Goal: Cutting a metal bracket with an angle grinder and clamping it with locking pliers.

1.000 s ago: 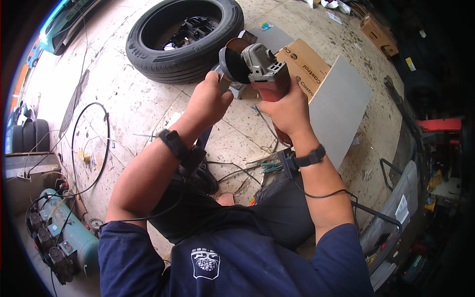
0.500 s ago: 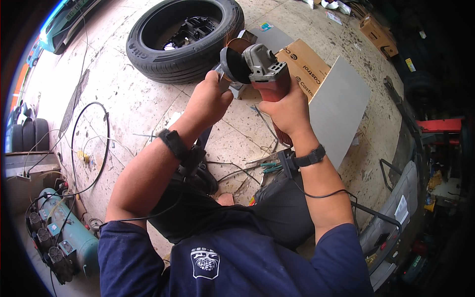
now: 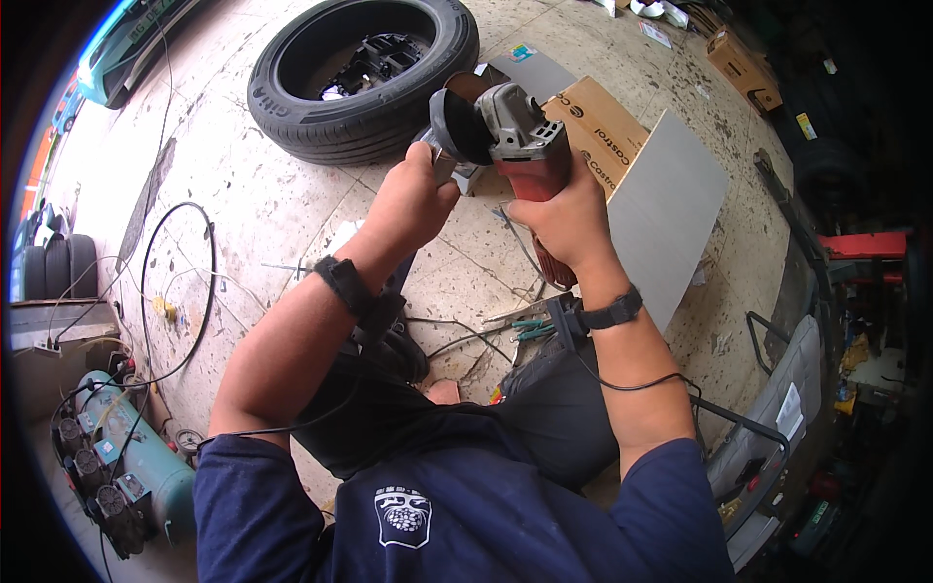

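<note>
My right hand (image 3: 564,209) is closed around the red body of an angle grinder (image 3: 525,155), its grey metal head and black disc guard (image 3: 457,131) turned to the left. My left hand (image 3: 418,189) grips a small metal piece (image 3: 442,163) held up at the guard and disc; where exactly they touch is hidden. Just beyond the grinder lies a large black tire (image 3: 311,136) with a black part (image 3: 379,63) inside it. Behind the grinder are a printed cardboard sheet (image 3: 598,126) and a pale grey board (image 3: 671,214).
A teal air compressor (image 3: 146,466) sits at lower left near stacked tires (image 3: 58,267) and looped hoses. A teal vehicle (image 3: 112,68) is at upper left. Green-handled pliers (image 3: 530,325) and cables lie by my feet. A folding chair frame (image 3: 763,428) and a red object (image 3: 860,248) are at right.
Both hands hold almost the same pose. Thin orange streaks, like sparks, seen above the disc half a second ago are hardly visible now.
</note>
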A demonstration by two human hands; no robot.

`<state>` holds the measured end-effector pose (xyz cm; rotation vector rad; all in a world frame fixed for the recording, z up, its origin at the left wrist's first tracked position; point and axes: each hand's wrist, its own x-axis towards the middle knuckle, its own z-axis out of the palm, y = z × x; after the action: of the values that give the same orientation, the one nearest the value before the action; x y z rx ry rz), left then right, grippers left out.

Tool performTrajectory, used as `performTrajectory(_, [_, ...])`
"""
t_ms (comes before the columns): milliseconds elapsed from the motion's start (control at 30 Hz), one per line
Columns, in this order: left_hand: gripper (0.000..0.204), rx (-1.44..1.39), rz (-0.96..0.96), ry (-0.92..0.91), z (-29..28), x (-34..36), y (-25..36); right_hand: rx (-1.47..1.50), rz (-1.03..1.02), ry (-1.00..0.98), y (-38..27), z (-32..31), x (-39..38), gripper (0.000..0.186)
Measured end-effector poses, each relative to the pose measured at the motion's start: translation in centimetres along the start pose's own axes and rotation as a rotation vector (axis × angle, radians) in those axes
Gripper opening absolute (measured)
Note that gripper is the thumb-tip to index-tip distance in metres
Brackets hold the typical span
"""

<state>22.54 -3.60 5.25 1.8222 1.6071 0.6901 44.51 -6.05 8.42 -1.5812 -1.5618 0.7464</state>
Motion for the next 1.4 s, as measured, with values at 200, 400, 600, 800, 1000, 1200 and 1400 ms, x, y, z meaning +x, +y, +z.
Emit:
performTrajectory(200, [0.045, -0.018, -0.006, -0.041, -1.3, 0.8, 0.5, 0.479, 0.202, -0.187, 1.5, -2.1, 0.5, 0.052])
performTrajectory(400, [0.046, -0.009, -0.01, -0.11, -1.3, 1.2, 0.0, 0.889, 0.38, -0.324, 2.1, -4.5, 1.9, 0.05])
performTrajectory(600, [0.043, -0.007, 0.031, -0.097, -0.7, 1.1, 0.2, 0.951, 0.385, -0.488, 2.6, -4.3, 2.0, 0.054])
performTrajectory(800, [0.04, 0.043, 0.039, -0.072, -0.7, 0.8, 0.8, 0.953, 0.391, -0.535, 3.1, -4.3, 2.4, 0.054])
performTrajectory(1000, [0.039, 0.043, 0.042, -0.086, -0.5, 0.6, 0.5, 0.932, 0.429, -0.512, 3.0, -3.7, 2.5, 0.052])
performTrajectory(1200, [0.04, 0.05, 0.044, -0.094, -0.4, 0.6, 0.4, 0.929, 0.445, -0.488, 3.2, -3.4, 2.9, 0.049])
performTrajectory(1400, [0.041, 0.048, 0.031, -0.109, -0.7, 0.5, 0.7, 0.945, 0.457, -0.445, 2.6, -3.6, 3.0, 0.045])
